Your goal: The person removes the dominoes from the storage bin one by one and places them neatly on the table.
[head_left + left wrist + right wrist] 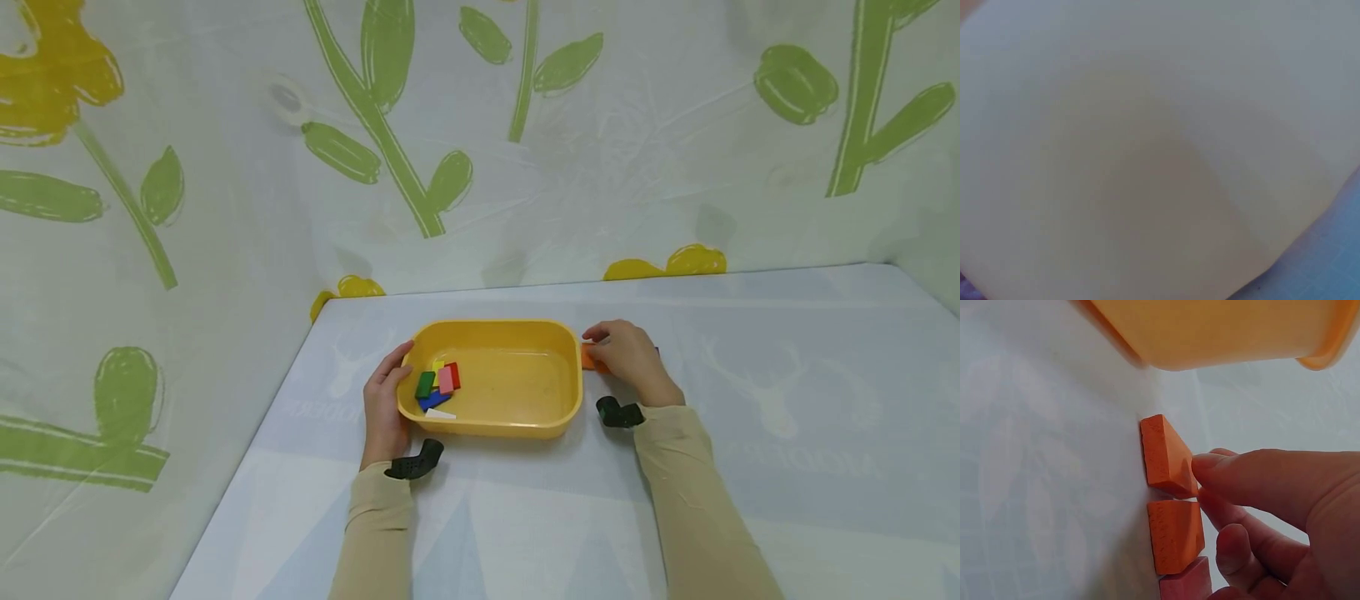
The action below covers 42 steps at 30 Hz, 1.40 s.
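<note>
While the left hand rests open against the tub at 9 o'clock, the right hand pinches an orange block at 3 o'clock; the left wrist view is a blur.

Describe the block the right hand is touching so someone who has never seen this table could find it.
Find the yellow tub mid-table; a short row of blocks lies at its right. The right hand touches the orange block nearest the tub, tilted up on edge, unlike its flat orange neighbour.
</note>
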Available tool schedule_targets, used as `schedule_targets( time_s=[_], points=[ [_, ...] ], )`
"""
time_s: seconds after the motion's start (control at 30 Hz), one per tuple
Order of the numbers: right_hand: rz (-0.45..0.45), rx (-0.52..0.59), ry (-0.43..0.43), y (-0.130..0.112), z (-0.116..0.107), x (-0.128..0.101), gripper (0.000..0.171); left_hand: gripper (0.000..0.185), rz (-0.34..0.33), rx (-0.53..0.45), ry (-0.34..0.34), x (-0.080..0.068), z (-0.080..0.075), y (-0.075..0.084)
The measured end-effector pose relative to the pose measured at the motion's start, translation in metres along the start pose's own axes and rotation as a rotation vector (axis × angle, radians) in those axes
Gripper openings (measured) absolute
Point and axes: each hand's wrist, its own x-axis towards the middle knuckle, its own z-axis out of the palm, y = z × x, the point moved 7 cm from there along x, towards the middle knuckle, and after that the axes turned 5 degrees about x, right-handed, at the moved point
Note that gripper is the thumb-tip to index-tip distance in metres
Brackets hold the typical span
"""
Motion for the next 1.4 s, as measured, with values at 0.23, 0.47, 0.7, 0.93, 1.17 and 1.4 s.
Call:
schedule_targets(
  time_s=[0.23, 0.47, 0.7, 0.93, 1.17, 1.4],
  points=[
    [-0.051, -0.02, -0.01, -0.003, 0.001, -0.001, 0.03, 0.032, -0.001, 0.015, 0.01, 0.001, 0.0, -0.001],
    [-0.089, -0.029, -0.003, -0.006, 0.002, -0.002, 0.031, 0.031, -0.004, -0.001, -0.003, 0.002, 0.0, -0.003],
    [-0.092, -0.026, -0.046, -0.007, 0.003, -0.004, 0.036, 0.031, -0.005, -0.012, -0.002, 0.002, 0.0, -0.003],
    [-0.076, -0.075, -0.187, -0.011, 0.009, -0.006, 0.055, 0.031, -0.005, -0.023, 0.001, 0.003, -0.001, -0.002],
    [-0.161, -0.187, -0.151, -0.019, 0.007, -0.009, 0.051, 0.032, 0.005, -0.023, -0.011, 0.003, 0.001, -0.001],
    [-0.156, -0.16, -0.105, -0.024, 0.001, -0.01, 0.052, 0.031, 0.005, -0.014, -0.007, 0.004, -0.001, -0.002]
  ],
)
